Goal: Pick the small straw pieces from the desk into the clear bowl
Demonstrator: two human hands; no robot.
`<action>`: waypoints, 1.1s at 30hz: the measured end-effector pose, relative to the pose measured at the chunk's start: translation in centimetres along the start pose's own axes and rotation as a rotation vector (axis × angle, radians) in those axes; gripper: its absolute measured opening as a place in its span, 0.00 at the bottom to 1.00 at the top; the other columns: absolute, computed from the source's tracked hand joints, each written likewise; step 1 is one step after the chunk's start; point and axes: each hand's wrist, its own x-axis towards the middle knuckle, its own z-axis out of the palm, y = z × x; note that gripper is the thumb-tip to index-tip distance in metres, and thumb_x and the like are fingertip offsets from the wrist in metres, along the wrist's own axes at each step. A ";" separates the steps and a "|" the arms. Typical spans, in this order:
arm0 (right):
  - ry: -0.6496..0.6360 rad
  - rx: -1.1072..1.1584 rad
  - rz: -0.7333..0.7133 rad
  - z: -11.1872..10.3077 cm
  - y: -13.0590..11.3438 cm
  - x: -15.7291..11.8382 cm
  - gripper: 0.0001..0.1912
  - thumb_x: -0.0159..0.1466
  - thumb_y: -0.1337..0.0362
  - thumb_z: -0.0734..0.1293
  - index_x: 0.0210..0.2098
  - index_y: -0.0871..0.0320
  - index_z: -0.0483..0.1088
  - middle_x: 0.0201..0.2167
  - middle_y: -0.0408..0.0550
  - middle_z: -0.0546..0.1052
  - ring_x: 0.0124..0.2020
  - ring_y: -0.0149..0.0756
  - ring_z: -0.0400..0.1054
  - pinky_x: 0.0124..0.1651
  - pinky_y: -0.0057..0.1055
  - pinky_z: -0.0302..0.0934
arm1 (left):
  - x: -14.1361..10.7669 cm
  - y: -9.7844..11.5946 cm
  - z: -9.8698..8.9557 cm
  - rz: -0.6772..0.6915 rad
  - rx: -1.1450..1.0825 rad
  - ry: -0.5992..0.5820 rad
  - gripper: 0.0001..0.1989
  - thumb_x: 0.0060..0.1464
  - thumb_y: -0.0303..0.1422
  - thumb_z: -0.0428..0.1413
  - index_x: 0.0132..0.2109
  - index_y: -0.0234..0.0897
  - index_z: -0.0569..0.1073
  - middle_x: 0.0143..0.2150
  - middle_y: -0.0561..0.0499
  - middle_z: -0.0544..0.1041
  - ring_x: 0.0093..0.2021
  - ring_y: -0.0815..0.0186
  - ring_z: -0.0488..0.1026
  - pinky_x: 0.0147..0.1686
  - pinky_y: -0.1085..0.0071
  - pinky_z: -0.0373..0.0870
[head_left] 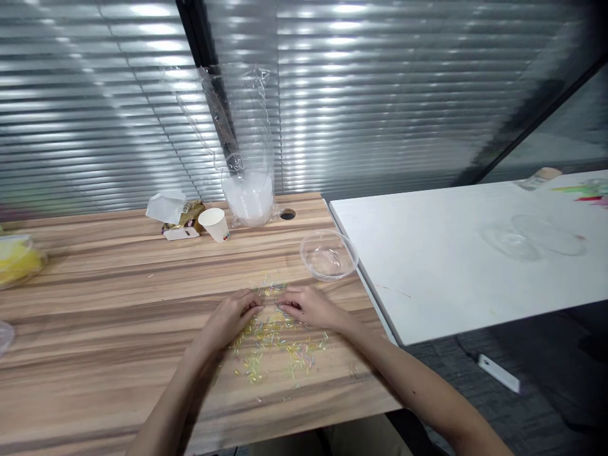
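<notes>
Small tube-shaped pieces [273, 334], yellow, clear and bluish, lie scattered over the wood-grain table in front of me. My left hand [238, 310] rests at the left edge of this scatter, with its fingers curled and pressed together at the tips. Across a narrow gap, my right hand [306, 305] mirrors it, fingers bent inward and close together among the pieces. Whatever sits between the fingertips of either hand is too small or hidden to make out. Just beyond my right hand stands a round clear plastic bowl [329, 254], near the table's right edge.
At the back are a tissue pack [183, 221], a paper cup [215, 225] and a plastic bag of clear bowls [251, 193]. A yellow bag [19, 261] lies far left. The adjoining white table [441, 266] holds clear lids [515, 240]. A power strip [498, 373] is on the floor.
</notes>
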 end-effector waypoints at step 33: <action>0.150 -0.023 -0.068 0.5 0.4 0.3 0.11 0.68 0.67 0.60 0.43 0.59 0.74 0.35 0.46 0.78 0.33 0.32 0.71 0.35 0.24 0.59 | 0.0 0.3 -0.2 -0.021 -0.031 0.050 0.14 0.61 0.38 0.46 0.37 0.38 0.74 0.34 0.50 0.78 0.33 0.64 0.74 0.34 0.71 0.68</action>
